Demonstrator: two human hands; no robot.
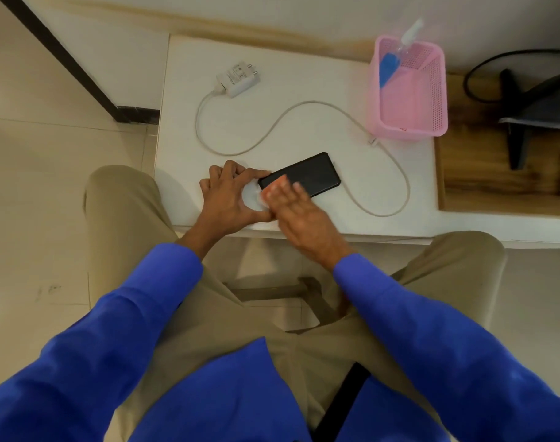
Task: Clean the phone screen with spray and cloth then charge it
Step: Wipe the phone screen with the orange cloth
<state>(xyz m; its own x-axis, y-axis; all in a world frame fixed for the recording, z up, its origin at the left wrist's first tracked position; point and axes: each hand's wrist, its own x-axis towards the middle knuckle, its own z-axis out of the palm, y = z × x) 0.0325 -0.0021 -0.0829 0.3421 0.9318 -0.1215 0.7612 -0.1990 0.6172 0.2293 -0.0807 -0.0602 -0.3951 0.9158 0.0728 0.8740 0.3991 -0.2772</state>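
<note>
Black phone (pixel 304 178) lying screen-up on the white table (pixel 183 138), left hand (pixel 230 199) pinching its near-left corner, right hand (pixel 299 215) pressing flat — fingers extended — over a blurred cloth (pixel 270 189), spray bottle (pixel 396 55) leaning in the pink basket (pixel 438 90), charger (pixel 238 79) lying apart.

- Pale beige floor tiles (pixel 49 193) with thin grout lines
- Off-white wall (pixel 272 11) carrying a faint yellowish stain band
- Dark skirting strip (pixel 65 59) running diagonally down the left
- White tabletop (pixel 183 129) against the wall
- Wooden surface (pixel 482 183) adjoining on the right
- Soft, even indoor light
</note>
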